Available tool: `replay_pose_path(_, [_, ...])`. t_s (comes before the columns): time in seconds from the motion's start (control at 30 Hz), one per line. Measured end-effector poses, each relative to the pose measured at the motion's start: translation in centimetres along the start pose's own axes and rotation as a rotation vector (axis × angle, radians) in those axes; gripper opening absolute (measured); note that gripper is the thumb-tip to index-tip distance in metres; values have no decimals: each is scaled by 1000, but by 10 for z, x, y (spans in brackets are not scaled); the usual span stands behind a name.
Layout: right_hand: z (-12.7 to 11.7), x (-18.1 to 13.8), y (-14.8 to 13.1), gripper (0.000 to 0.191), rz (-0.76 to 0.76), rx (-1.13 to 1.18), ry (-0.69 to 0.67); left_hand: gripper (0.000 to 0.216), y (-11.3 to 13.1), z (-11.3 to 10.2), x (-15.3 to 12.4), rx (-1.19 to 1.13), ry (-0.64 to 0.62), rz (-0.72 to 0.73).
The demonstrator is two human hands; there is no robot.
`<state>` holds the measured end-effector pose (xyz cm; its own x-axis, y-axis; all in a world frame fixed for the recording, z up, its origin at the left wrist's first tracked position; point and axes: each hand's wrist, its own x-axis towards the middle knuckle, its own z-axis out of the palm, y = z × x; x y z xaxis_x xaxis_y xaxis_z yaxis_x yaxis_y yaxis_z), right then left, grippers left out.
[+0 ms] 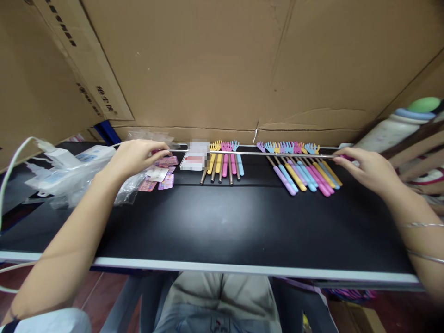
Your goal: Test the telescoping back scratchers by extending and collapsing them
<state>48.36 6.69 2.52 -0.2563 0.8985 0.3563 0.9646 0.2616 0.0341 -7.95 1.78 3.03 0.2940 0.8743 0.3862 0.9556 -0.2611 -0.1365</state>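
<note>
A telescopic back scratcher [255, 153] is drawn out to a long thin metal rod, level above the table. At its left end my left hand [140, 155] is closed round a partly hidden pink piece. My right hand [364, 165] pinches the other end, where a bit of pink shows at the fingers. Beneath the rod lie two groups of short back scratchers with claw-shaped heads in yellow, pink, blue and purple: a smaller group [225, 164] in the middle and a larger group [303, 171] to the right.
Clear plastic bags [83, 178] and white boxes with a cable [57, 159] lie at the left. Small printed cards [159, 175] and a white card [194, 159] are nearby. A white bottle [391, 129] with a green top leans at the right. Cardboard walls [222, 69] enclose the back.
</note>
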Motion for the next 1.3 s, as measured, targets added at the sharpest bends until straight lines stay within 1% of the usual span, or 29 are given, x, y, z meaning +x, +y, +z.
replay_pose_path(0.2, [1,-1,0,30,11,-14,-29,34,3,-1,0,9,-22,-21])
replay_pose_path(0.37, [9,0,5,38,-25,-7,49,34,4,-3,0,42,-41,-52])
replay_pose_path(0.6, [11,0,-5,34,-78,-28,34,34,-5,0,-3,101,18,-25])
replay_pose_path(0.77, [9,0,-10,30,-95,-41,109,36,-5,0,-3,126,71,-6])
replay_pose_path(0.87, [10,1,-28,30,-170,-16,141,37,8,4,0,109,127,50])
replay_pose_path(0.97, [14,-1,-59,33,-319,28,119,35,31,12,4,117,122,141])
replay_pose_path(1.03, [17,-4,-77,35,-408,40,145,34,46,16,5,121,137,179])
replay_pose_path(1.17, [19,-12,-98,34,-466,6,250,33,68,22,3,91,227,266])
replay_pose_path(1.3, [19,-20,-117,29,-547,-30,293,32,96,28,-1,57,259,388])
